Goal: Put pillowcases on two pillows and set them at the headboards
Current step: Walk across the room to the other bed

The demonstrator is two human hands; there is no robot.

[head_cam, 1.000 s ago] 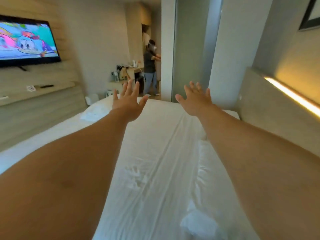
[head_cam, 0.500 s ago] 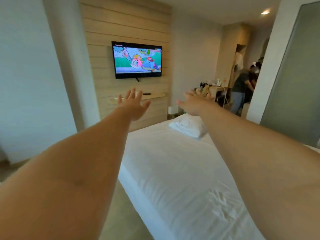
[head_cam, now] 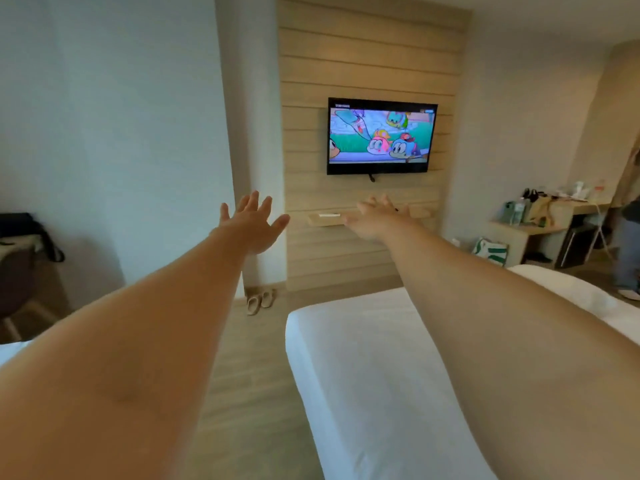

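Arms stretch forward, left hand (head_cam: 254, 225) and right hand (head_cam: 374, 218) both spread open and holding nothing, while below the right hand the white bed (head_cam: 374, 382) runs lengthwise toward the wall television (head_cam: 381, 136); no pillows or pillowcases show.

You will find no legible text in this view. The television (head_cam: 381, 136) carries a small white caption at the upper left of its screen and a small blue badge at the upper right; both are too blurred to read. The green-and-white bag (head_cam: 491, 250) shows a pattern only.
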